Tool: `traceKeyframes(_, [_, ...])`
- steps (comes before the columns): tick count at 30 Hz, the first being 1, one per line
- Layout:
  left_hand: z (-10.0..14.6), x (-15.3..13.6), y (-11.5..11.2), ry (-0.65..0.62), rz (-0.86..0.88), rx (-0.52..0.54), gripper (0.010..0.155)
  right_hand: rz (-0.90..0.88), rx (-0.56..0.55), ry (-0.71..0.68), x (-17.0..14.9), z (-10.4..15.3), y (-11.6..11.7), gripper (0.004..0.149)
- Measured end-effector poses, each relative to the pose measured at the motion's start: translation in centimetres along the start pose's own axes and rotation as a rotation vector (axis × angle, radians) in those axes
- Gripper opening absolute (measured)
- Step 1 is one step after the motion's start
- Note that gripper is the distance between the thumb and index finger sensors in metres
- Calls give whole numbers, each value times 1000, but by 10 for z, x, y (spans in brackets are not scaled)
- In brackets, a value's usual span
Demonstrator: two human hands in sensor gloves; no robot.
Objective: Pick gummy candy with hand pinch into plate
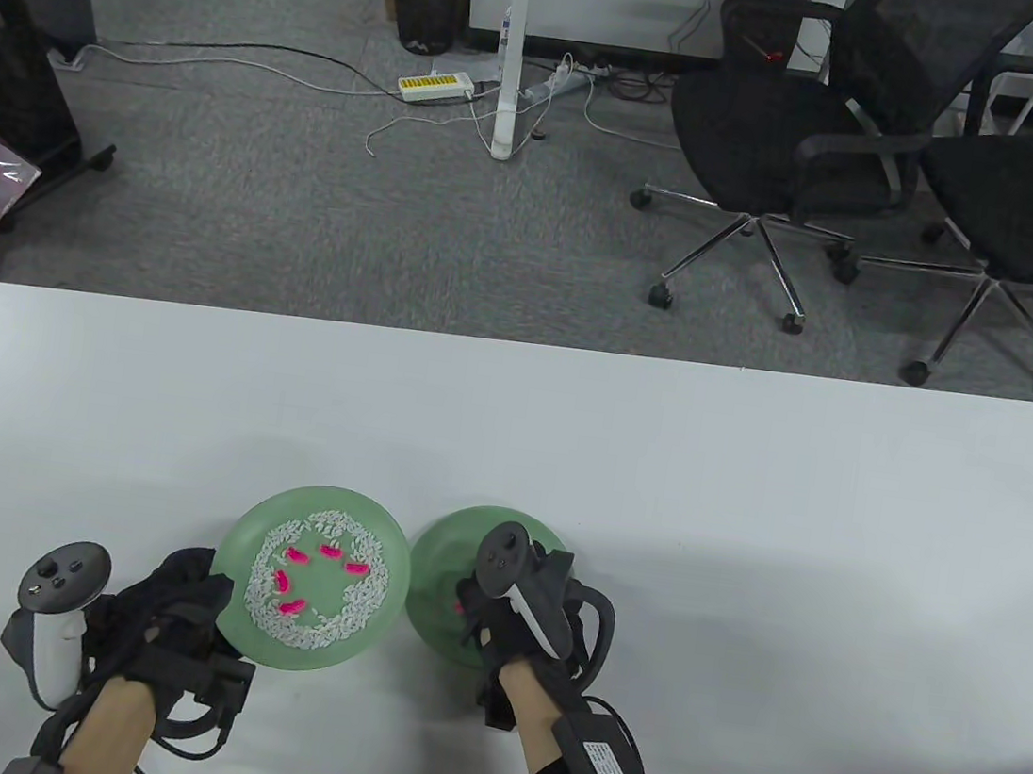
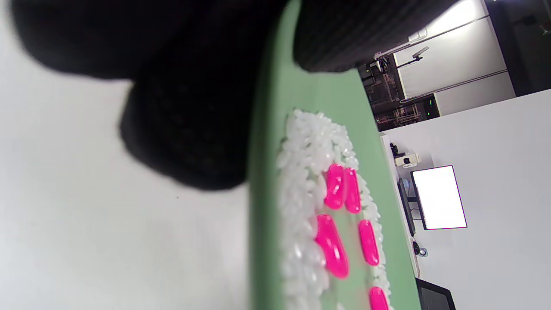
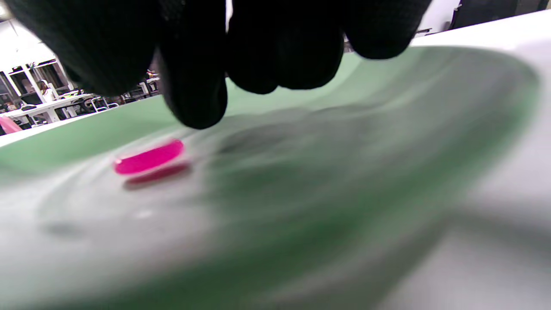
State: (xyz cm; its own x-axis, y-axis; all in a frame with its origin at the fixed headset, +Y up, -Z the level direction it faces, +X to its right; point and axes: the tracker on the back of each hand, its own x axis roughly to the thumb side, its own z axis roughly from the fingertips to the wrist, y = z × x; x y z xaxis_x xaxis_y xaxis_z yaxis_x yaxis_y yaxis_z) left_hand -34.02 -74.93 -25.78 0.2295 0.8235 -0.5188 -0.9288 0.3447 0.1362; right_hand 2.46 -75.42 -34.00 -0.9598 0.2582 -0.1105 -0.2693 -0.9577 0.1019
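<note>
Two green plates lie side by side near the table's front edge. The left plate (image 1: 387, 536) holds a ring of white rice (image 1: 354, 608) and several pink gummy candies (image 1: 296, 556); the left wrist view shows its rim (image 2: 262, 172) and the candies (image 2: 331, 245). My left hand (image 1: 199, 593) grips that plate's left rim, thumb on top (image 2: 335, 34). My right hand (image 1: 473, 610) hovers low over the right plate (image 1: 449, 540). One pink candy (image 3: 148, 160) lies in that plate (image 3: 344, 193), just below the fingertips (image 3: 196, 107) and apart from them; it also shows in the table view (image 1: 458, 606).
The white table (image 1: 745, 531) stretches wide beyond and to the right of the plates. Office chairs and cables are on the floor past the far edge.
</note>
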Motion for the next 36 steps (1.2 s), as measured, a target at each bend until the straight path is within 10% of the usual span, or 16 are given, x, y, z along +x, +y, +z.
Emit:
traceKeyframes(13, [0, -2, -6, -9, -20, 17, 53, -231, -177, -267, 79, 53, -53, 55])
traceKeyframes(20, [3, -3, -12, -5, -18, 49, 53, 41, -102, -183, 141, 74, -27, 54])
traceKeyframes(36, [2, -3, -13, 6, -17, 76, 53, 103, -92, -131, 156, 67, 3, 50])
